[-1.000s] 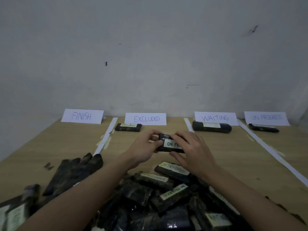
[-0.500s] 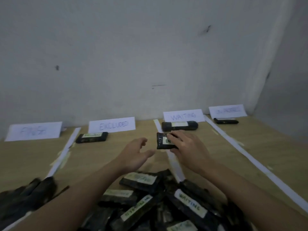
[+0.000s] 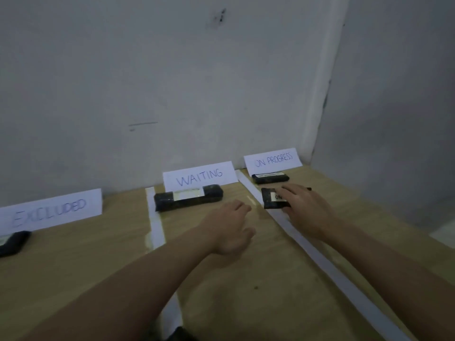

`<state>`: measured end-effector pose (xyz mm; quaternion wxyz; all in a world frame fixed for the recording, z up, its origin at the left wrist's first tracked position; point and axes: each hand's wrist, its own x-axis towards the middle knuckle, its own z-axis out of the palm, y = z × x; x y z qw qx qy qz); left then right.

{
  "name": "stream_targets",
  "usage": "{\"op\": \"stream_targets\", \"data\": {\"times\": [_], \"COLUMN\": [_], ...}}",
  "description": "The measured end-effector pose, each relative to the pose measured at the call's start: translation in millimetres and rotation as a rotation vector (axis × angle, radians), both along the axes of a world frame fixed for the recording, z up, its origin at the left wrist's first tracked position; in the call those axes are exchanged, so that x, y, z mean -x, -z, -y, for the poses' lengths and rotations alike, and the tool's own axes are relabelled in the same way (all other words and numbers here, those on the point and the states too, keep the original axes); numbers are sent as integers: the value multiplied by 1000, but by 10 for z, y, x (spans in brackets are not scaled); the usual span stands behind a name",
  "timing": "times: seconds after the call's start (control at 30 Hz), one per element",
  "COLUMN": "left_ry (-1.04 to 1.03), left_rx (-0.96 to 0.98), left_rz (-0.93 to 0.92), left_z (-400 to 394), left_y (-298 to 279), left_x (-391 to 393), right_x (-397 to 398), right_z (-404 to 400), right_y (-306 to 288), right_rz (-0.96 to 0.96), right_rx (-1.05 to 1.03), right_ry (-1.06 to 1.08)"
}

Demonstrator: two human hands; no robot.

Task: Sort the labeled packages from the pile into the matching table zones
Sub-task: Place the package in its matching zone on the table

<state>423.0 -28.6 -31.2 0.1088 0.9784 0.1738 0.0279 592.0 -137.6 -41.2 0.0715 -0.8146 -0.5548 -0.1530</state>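
Note:
My right hand (image 3: 304,207) grips a black package (image 3: 272,198) whose white label shows "ON". It is held low over the white tape line at the edge of the ON PROGRESS zone. Behind it, another black package (image 3: 270,177) lies below the ON PROGRESS sign (image 3: 272,160). My left hand (image 3: 231,230) hovers with relaxed fingers over the WAITING zone and holds nothing. A long black package (image 3: 189,198) lies under the WAITING sign (image 3: 199,177). The pile is almost out of view, only a dark corner (image 3: 181,334) at the bottom.
The EXCLUDED sign (image 3: 50,210) stands at the left with a black package (image 3: 13,242) in front of it. White tape strips (image 3: 157,232) divide the wooden table (image 3: 246,279) into zones. A grey wall corner closes the back and right side.
The view swung right. My right hand carried the "ON" package from the table's middle rightward to the ON PROGRESS zone. My left hand let go of it and trails behind.

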Motion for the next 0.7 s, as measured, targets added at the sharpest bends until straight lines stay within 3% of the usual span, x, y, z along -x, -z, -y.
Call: {"op": "stream_targets", "data": {"times": [0.33, 0.57, 0.7], "left_ry": [17, 12, 10], "left_rx": [-25, -22, -10], "left_rz": [48, 92, 29], "left_z": [-274, -261, -205], "left_y": [603, 655, 552], "left_x": [-488, -468, -407], "right_x": [-818, -999, -813], "right_z": [-612, -791, -696], "right_y": [315, 328, 313], "right_rz": [-125, -162, -141], "right_rx": [68, 180, 107], "right_ry": [3, -69, -74]}}
